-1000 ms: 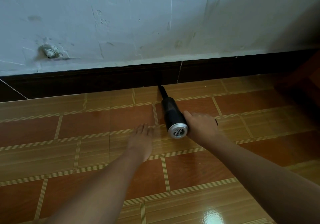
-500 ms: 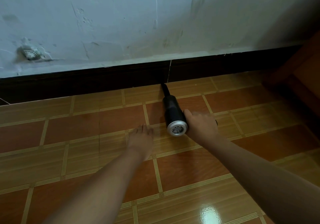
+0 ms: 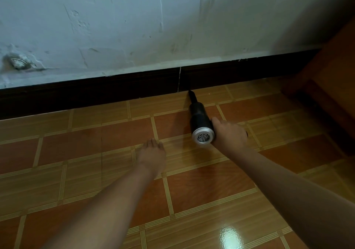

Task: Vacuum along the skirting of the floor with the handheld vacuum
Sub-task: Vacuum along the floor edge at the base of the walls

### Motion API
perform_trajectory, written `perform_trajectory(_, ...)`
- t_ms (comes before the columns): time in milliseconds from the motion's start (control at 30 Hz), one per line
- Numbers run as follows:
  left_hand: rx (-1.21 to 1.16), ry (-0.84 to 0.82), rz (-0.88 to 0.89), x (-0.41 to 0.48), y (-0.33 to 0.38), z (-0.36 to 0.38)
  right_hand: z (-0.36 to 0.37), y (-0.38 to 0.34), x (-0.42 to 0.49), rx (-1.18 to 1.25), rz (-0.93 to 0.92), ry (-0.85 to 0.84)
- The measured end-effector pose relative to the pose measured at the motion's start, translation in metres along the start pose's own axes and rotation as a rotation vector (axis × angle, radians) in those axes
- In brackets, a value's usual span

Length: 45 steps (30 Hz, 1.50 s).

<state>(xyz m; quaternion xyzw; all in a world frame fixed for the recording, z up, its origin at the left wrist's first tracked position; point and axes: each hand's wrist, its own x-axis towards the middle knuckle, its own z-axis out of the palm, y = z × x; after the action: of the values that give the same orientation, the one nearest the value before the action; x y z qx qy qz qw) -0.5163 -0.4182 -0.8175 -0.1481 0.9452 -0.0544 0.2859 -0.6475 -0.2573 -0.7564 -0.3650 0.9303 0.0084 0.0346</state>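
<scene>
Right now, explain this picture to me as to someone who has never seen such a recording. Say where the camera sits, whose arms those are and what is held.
There is no machine here. A person wears one wide-angle camera on the head, looking forward and down, so the two bare arms are the wearer's own. The right hand grips a black vacuum, whose silver vented rear end faces the camera. Its narrow nozzle points at the foot of the dark skirting, beside a pale joint in it. The left hand appears to rest palm down on the tiled floor, fingers straight, holding nothing. Above the skirting is a scuffed pale wall.
</scene>
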Motion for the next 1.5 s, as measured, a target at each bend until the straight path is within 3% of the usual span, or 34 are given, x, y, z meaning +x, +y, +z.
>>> perform_trajectory(533, -0.005, 0.003, 0.027, 0.001, -0.003, 0.003, 0.006, -0.02, 0.007, 0.005, -0.166, 0.045)
perform_trajectory(1067, -0.032, 0.115, 0.022, -0.002, 0.011, 0.006, 0.003, 0.023, -0.001, 0.023, 0.069, 0.019)
perform_trajectory(1200, -0.051, 0.139, 0.101, 0.002, 0.021, 0.002, 0.004, 0.027, -0.003, 0.012, 0.057, 0.01)
perform_trajectory(1500, 0.003, 0.084, 0.102, 0.009, 0.029, -0.007, 0.005, 0.037, -0.013, -0.004, 0.045, 0.018)
